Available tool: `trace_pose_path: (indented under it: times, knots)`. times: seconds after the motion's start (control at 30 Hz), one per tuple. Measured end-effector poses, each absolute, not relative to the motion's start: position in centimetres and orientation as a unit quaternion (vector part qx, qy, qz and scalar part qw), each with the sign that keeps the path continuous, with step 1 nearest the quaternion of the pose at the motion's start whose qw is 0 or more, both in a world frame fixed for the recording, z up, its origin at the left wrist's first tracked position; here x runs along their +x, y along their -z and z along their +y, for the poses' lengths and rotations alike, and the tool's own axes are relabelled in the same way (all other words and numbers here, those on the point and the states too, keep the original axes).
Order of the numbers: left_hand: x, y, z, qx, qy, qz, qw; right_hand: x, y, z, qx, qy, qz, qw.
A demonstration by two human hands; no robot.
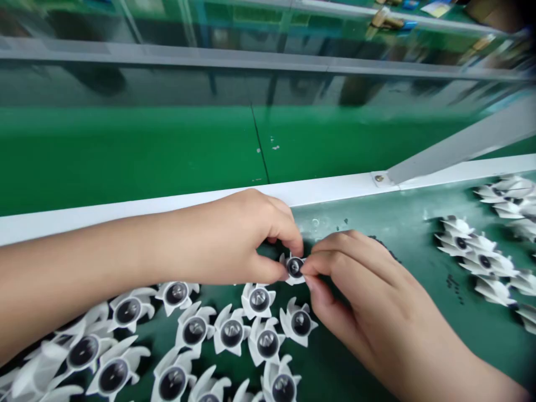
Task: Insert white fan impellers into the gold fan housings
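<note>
A small white fan impeller point(288, 259) with curved blades and a dark round hub is upright on the green tabletop, its hub facing up. My left hand point(262, 237) reaches in from the left, thumb and fingers closed around the impeller's left and far side. From the right, my right hand point(364, 285) is pinched, its thumb and forefinger tips at the right edge of the hub. Whether a small part sits between those fingertips is hidden. Several like impellers point(231, 331) stand nearby, hubs up with shiny centres.
More white impellers point(486, 259) lie in clusters on the right of the green table point(419, 312). A white rail point(330, 190) with a screwed-on slanted bar point(464, 137) runs along the far edge. Beyond lies a green surface point(167, 151) and blurred shelving.
</note>
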State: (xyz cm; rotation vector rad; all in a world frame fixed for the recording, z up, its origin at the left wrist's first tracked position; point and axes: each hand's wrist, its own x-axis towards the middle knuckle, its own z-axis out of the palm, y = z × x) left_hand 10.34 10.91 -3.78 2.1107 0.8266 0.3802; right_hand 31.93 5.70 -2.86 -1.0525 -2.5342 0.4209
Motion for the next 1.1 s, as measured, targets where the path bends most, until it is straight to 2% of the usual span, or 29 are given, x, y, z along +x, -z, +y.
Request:
trace_pose_path:
  times: [0.23, 0.4, 0.77, 0.83, 1.0, 1.1]
  knots:
    - [10.4, 4.1, 11.0, 0.847, -0.154, 0.317, 0.399, 30.9, 3.9, 5.5, -0.376, -0.061, -0.908, 0.175]
    - [10.3, 4.2, 11.0, 0.847, -0.154, 0.32, 0.396, 31.2, 3.5, 5.2, -0.365, -0.047, -0.918, 0.147]
    - [10.6, 4.2, 10.9, 0.84, -0.15, 0.347, 0.389, 33.3, 2.2, 4.2, -0.238, 0.051, -0.968, 0.066]
    - [10.5, 3.9, 10.8, 0.838, -0.136, 0.352, 0.394, 34.6, 2.1, 3.7, -0.267, 0.052, -0.959, 0.076]
    - [10.4, 3.2, 10.5, 0.811, -0.116, 0.404, 0.407, 38.1, 2.0, 2.2, -0.462, -0.008, -0.877, 0.13]
    - [10.9, 3.4, 10.5, 0.827, -0.102, 0.408, 0.373, 38.7, 2.3, 1.2, -0.471, -0.036, -0.868, 0.151]
